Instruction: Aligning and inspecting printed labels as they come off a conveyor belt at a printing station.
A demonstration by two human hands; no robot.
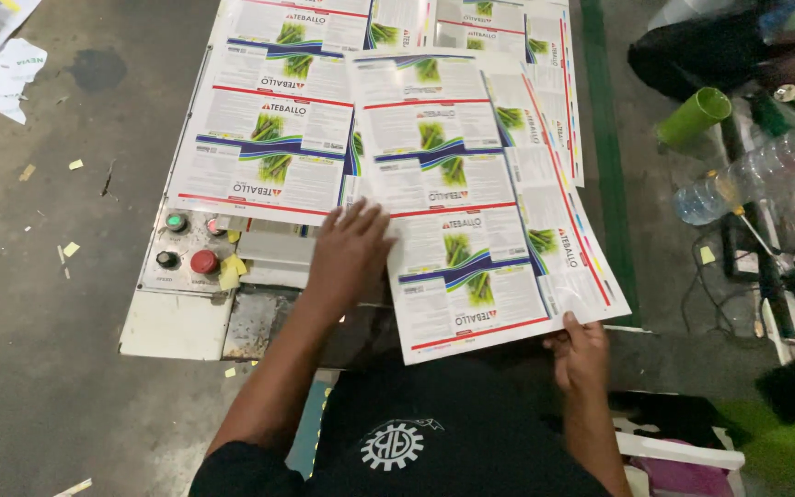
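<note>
the right hand point(580, 354) pinched the near corner of the top sheet point(471, 267), thumb on top; the left hand point(350, 250) lay spread flat on that sheet's left edge. the sheet sat skewed on the stack point(269, 138), overhanging toward the person. one-corner pulling could likely crease it or drag lower sheets toward the red button point(203, 262).

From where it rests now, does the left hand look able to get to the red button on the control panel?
Probably yes. The left hand lies flat on the printed sheet's edge, holding nothing, and the red button sits uncovered just beside it on the panel. Only a yellow scrap lies between them.
</note>
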